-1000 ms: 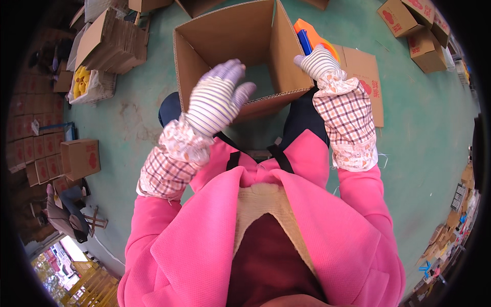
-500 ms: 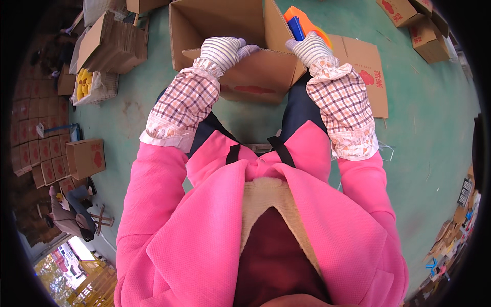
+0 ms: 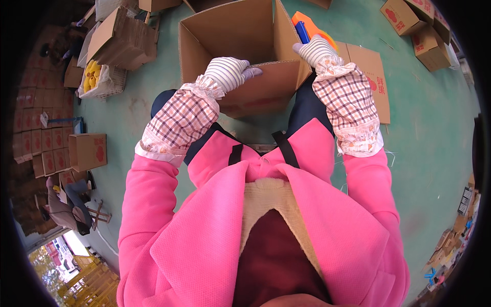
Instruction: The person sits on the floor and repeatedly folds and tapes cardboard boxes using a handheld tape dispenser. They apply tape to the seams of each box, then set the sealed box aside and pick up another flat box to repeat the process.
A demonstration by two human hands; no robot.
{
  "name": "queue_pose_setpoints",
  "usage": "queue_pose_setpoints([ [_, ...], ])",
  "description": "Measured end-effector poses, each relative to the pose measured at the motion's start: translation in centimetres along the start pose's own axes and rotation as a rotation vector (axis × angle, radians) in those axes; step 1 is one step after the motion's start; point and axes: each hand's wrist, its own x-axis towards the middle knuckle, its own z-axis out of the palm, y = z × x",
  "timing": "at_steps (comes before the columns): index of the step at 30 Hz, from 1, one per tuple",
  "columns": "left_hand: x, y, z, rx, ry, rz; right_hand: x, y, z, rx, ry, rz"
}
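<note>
An open-topped cardboard box [image 3: 230, 33] stands upright in front of my knees. My left hand [image 3: 226, 74], in a striped knit glove, is closed over the top edge of its near side, with the thumb pointing right; the fingertips are partly hidden. At the box's near right corner, my right hand [image 3: 317, 50], gloved alike, is closed on an orange and blue tape dispenser [image 3: 303, 24]. Part of the dispenser is hidden behind the hand. Checked sleeve covers lie over both my forearms.
A flattened carton [image 3: 377, 89] lies on the green floor to the right. Cartons [image 3: 428, 48] stand at the far right. On the left are folded cardboard sheets [image 3: 125, 43], a white basket [image 3: 110, 82] with yellow items, an open carton [image 3: 87, 152] and a seated person [image 3: 69, 207].
The box has come a little nearer, and its near side sits differently under my left hand. That hand has moved toward me. My right hand still holds the tape dispenser beside the box corner.
</note>
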Motion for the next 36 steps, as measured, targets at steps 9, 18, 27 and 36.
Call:
queue_pose_setpoints([
  [9,7.7,-3.9,1.8,-0.221,-0.162,-0.169,-2.4,-1.1,-1.7,0.069,0.027,0.0],
  [18,11.6,-4.3,11.3,-0.132,0.128,-0.369,-2.0,-1.2,-1.7,0.07,0.046,0.055],
  [27,12.1,-4.8,13.5,0.074,0.83,-0.094,-2.7,-1.5,-2.6,0.151,-0.004,0.066],
  [36,18.5,-5.1,-2.1,0.131,1.145,-0.122,-2.0,-1.3,-2.2,0.138,-0.062,0.122],
])
